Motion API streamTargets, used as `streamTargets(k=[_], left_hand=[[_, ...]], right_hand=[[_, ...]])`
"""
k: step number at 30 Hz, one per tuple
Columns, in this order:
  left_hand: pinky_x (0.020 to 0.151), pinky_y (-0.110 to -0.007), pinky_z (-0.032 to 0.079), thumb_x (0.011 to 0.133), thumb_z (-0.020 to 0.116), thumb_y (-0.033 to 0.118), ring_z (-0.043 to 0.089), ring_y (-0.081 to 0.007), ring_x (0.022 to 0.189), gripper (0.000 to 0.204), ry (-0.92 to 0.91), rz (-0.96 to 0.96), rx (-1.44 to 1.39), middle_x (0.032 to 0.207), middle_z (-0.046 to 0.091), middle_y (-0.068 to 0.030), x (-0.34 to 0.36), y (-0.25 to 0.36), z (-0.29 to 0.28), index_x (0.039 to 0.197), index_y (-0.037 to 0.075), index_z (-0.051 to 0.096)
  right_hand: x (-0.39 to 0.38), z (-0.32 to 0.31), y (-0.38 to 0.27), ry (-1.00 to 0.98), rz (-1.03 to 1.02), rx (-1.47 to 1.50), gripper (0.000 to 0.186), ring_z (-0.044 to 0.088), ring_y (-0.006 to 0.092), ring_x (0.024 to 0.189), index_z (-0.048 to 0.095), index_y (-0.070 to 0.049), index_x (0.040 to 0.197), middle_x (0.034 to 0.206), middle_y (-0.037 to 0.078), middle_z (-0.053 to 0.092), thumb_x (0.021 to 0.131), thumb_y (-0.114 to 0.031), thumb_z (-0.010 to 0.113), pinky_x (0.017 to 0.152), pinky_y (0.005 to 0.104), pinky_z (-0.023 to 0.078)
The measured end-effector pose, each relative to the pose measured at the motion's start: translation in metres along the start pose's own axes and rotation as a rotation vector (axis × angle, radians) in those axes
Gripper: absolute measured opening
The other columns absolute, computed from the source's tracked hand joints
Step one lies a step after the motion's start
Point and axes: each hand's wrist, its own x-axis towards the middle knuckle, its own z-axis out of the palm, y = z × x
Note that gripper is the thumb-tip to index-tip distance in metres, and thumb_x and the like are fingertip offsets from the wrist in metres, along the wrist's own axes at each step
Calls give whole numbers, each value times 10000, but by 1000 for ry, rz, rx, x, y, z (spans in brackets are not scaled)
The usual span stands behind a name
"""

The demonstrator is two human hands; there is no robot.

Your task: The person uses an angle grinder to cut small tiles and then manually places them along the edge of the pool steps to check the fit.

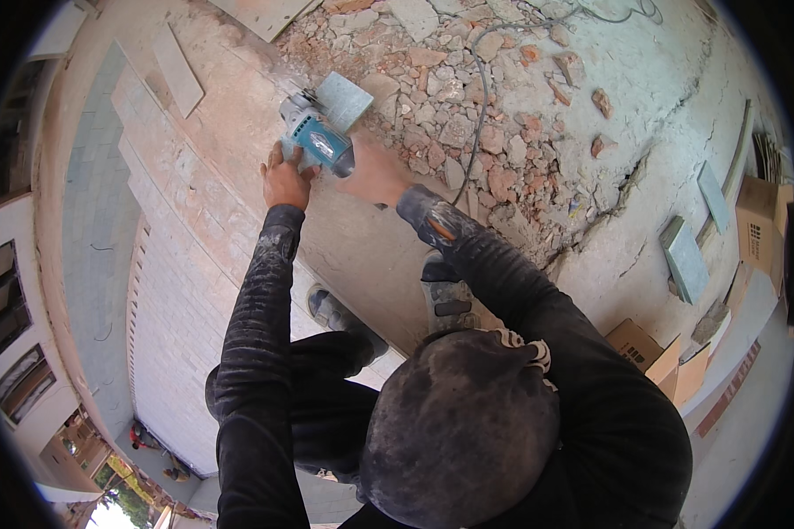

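Note:
My right hand (pixel 375 174) grips the teal and grey angle grinder (pixel 320 141) by its rear body, in the upper middle. The grinder's head, with some pale dust around it, is beside a bluish-grey tile piece (pixel 346 99) lying on the dusty floor edge. My left hand (pixel 284 181) is just below and left of the grinder, its fingers spread and resting on what looks like pale blue tile, partly hidden under the tool. Whether the disc touches the tile is too small to tell.
Broken rubble (pixel 450 115) with a dark cable (pixel 481 106) fills the top middle. Loose tiles (pixel 684 260) and cardboard boxes (pixel 759 225) lie at the right. A long ledge (pixel 168 291) drops toward tiling on the left. A distant person (pixel 146 438) shows at the lower left.

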Motion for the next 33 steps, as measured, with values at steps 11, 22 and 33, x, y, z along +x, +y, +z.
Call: streamTargets(k=[11, 22, 33], left_hand=[[1105, -554, 322, 774, 779, 316, 454, -337, 1334, 568, 3, 7, 3, 1451, 448, -222, 1, -1, 2, 1291, 131, 634], [1104, -563, 319, 773, 778, 314, 460, -344, 1327, 565, 3, 6, -1, 1446, 450, -227, 1, -1, 2, 1286, 122, 636], [1107, -564, 310, 769, 777, 314, 459, -344, 1326, 574, 7, 9, -9, 1444, 448, -232, 1, -4, 4, 1291, 125, 630]], right_hand=[[-8, -10, -2, -77, 57, 7, 696, 607, 428, 1060, 494, 24, 1228, 1123, 282, 612, 668, -305, 741, 902, 481, 492], [-14, -3, 8, -3, 0, 12, 677, 609, 433, 1044, 498, 15, 1209, 1097, 265, 616, 668, -305, 750, 880, 490, 496], [-23, -13, 8, -105, 70, -4, 830, 616, 422, 1055, 437, 34, 1346, 1114, 275, 627, 664, -311, 760, 893, 475, 504]])
